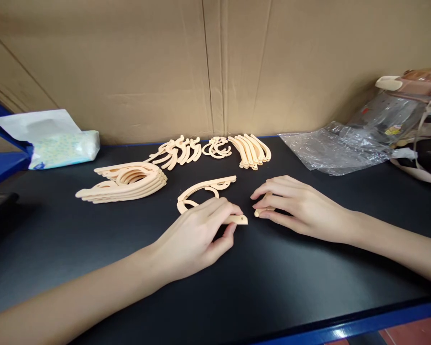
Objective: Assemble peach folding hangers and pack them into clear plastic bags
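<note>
Near the middle of the black table lies a beige plastic folding hanger (208, 184), its curved arms joined at the left. My left hand (201, 235) is closed round its near arm, whose square-cut end with a small hole sticks out past the fingertips. Just to the right, my right hand (298, 208) pinches a small beige hanger piece (257, 212), mostly hidden under the fingers. A short gap separates this piece from the arm's end. Behind the hands are loose curved pieces (185, 151), small hooks (217, 147) and a row of long arms (250, 151).
A stack of folded beige hangers (129, 184) sits at the left, with a tissue pack (64, 148) behind it. Clear plastic film (334, 148) and a drinking bottle (391, 112) occupy the back right. A cardboard wall (129, 72) bounds the table's back.
</note>
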Demonstrator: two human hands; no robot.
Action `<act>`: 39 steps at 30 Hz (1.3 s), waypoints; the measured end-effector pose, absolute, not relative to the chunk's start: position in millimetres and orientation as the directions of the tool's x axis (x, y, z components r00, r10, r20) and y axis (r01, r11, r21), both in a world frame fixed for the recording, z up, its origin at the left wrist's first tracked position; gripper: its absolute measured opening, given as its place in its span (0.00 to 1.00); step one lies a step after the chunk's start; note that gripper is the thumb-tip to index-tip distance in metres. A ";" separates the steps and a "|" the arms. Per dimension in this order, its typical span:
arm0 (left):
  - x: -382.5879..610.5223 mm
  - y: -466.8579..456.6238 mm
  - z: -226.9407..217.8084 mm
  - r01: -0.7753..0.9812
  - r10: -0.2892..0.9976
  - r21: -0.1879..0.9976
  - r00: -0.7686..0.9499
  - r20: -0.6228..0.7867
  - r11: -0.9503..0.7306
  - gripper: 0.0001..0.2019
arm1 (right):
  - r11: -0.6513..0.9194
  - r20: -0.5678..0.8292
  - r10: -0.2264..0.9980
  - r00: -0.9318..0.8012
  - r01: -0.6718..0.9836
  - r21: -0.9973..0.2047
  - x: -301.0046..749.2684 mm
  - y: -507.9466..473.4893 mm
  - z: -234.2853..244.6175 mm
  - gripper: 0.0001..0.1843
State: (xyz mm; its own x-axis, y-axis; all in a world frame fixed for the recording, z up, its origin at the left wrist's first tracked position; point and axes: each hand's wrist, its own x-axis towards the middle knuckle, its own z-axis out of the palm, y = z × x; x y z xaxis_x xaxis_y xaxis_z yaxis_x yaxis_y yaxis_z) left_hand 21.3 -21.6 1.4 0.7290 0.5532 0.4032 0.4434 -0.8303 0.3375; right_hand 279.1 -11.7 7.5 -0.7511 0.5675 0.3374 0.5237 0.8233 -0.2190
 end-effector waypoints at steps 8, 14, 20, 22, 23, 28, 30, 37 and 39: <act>21.9 -22.5 2.6 0.424 0.559 0.406 0.766 0.316 -0.810 0.06 | 0.757 0.363 0.642 -0.675 0.483 -0.441 266.3 -27.4 6.7 0.10; 20.4 -22.5 2.1 0.424 0.552 0.388 0.769 0.323 -0.818 0.07 | 0.459 0.158 0.801 -0.578 0.422 -0.782 264.1 -29.9 8.6 0.09; 18.2 -20.3 1.6 0.396 0.569 0.471 0.760 0.313 -0.788 0.05 | 0.277 0.077 0.834 -0.546 0.293 -0.915 264.6 -29.1 6.2 0.06; 17.8 -19.4 2.2 0.394 0.574 0.484 0.759 0.308 -0.781 0.05 | 0.244 0.073 0.842 -0.534 0.258 -0.935 264.4 -28.4 5.0 0.07; 17.8 -19.1 2.5 0.393 0.573 0.485 0.760 0.306 -0.781 0.04 | 0.229 0.070 0.846 -0.528 0.243 -0.943 264.2 -28.1 4.6 0.07; 17.7 -18.7 2.0 0.370 0.549 0.472 0.769 0.328 -0.800 0.06 | 0.187 0.057 0.849 -0.526 0.196 -0.963 264.0 -28.3 5.2 0.08; 17.6 -18.6 1.7 0.365 0.546 0.470 0.767 0.337 -0.803 0.06 | 0.167 0.044 0.848 -0.529 0.187 -0.968 264.3 -29.1 6.1 0.08; 18.2 -16.4 4.0 0.378 0.583 0.509 0.739 0.337 -0.773 0.05 | 0.192 0.047 0.844 -0.534 0.219 -0.957 265.4 -33.1 6.7 0.10; 17.9 -16.1 4.3 0.376 0.589 0.526 0.741 0.322 -0.762 0.06 | 0.177 0.042 0.842 -0.538 0.201 -0.963 265.4 -33.7 6.7 0.09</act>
State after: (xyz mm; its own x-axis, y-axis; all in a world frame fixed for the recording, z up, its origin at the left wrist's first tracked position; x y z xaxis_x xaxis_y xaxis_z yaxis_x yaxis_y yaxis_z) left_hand 17.9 -16.1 4.3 0.7414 0.5886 0.3223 0.3764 -0.7624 0.5264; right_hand 265.4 -33.7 6.7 -0.5383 0.8417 0.0420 0.2012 0.1768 -0.9635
